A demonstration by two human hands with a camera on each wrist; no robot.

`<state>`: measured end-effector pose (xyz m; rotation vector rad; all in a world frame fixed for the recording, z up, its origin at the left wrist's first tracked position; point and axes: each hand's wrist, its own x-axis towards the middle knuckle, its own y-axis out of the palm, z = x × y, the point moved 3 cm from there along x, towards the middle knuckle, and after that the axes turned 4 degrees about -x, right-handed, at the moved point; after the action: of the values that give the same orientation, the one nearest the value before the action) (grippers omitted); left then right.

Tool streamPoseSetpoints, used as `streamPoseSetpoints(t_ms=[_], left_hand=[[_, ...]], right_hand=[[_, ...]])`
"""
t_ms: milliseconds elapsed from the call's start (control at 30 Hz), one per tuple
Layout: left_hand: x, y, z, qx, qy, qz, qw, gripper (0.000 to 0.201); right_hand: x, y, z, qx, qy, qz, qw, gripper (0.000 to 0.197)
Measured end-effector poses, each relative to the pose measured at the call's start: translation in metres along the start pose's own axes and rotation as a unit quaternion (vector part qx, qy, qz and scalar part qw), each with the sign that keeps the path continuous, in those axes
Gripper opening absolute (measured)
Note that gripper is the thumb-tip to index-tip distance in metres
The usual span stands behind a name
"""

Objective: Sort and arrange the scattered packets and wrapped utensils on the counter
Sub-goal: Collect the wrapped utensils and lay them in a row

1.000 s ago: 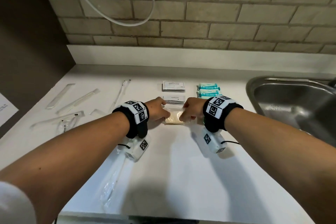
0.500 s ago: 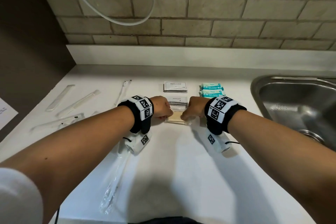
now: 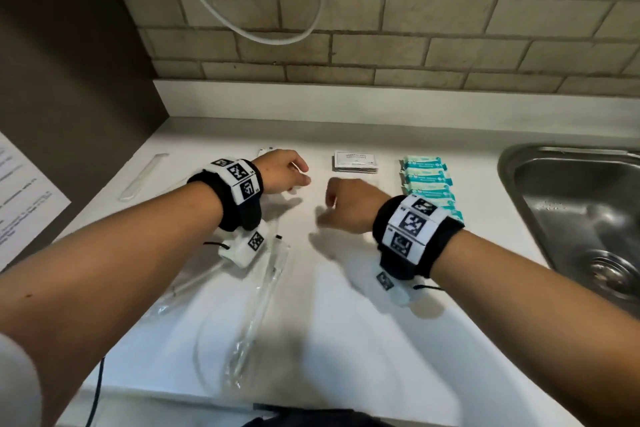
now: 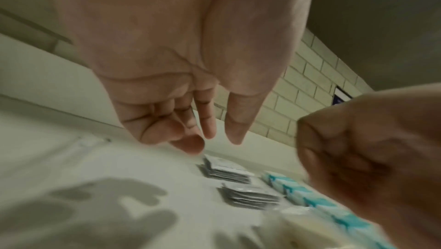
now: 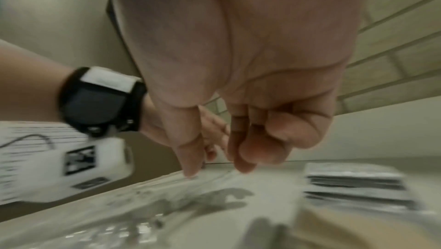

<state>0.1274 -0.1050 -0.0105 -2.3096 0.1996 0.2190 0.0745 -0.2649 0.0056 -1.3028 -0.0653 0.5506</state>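
Tan packet [image 5: 358,234] shows only from wrist views.

Stood in kitchenette: white counter [image 3: 346,340], steel sink [image 3: 571,218] at my right, brick-tile wall [image 3: 415,28] behind, cable [image 3: 263,35] hanging.

Beside the steel-grey metal sink [image 3: 568,204] lie teal-and-white wrapped packets [image 3: 427,180]; left of those, white flat sachets with grey print [image 3: 355,160]. Black wristbands [image 3: 415,236] carry black-and-white square-patterned tags.

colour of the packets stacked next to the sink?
Teal and white packets; clearest in the head view.
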Motion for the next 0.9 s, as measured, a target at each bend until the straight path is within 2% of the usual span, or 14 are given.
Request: streamPoseSetpoints(t_ms=[67,167,333,467,600,667,800,900], left_hand=[[-0.002,-0.019,0.016,0.062,-0.011,-0.031,0.998,0.031],[-0.004,-0.036,0.041,0.143,-0.058,-0.055,0.986,0.033],[0.005,-0.038,0.069,0.216,-0.102,-0.053,0.970,0.047],[0.012,-0.030,0.079,0.215,-0.118,-0.049,0.968,0.039],[0.018,-0.031,0.084,0.204,-0.116,-0.065,0.970,0.024],[0.017,-0.035,0.089,0.184,-0.118,-0.053,0.974,0.016],[0.009,-0.047,0.089,0.096,-0.088,-0.052,0.990,0.034],[-0.014,-0.056,0.087,-0.003,-0.060,-0.092,0.994,0.026]], right_hand=[[-0.002,0.017,0.032,-0.032,-0.023,0.053,0.998,0.034],[-0.002,0.047,0.063,-0.032,-0.009,0.119,0.992,0.042],[0.000,0.073,0.077,-0.046,0.013,0.157,0.986,0.045],[-0.002,0.068,0.071,-0.003,0.074,0.132,0.989,0.030],[0.001,0.067,0.061,0.030,0.142,0.115,0.983,0.026],[0.009,0.068,0.056,0.045,0.176,0.071,0.981,0.031],[0.026,0.057,0.053,0.156,0.226,-0.020,0.961,0.063],[0.040,0.045,0.051,0.235,0.220,-0.085,0.943,0.063]])
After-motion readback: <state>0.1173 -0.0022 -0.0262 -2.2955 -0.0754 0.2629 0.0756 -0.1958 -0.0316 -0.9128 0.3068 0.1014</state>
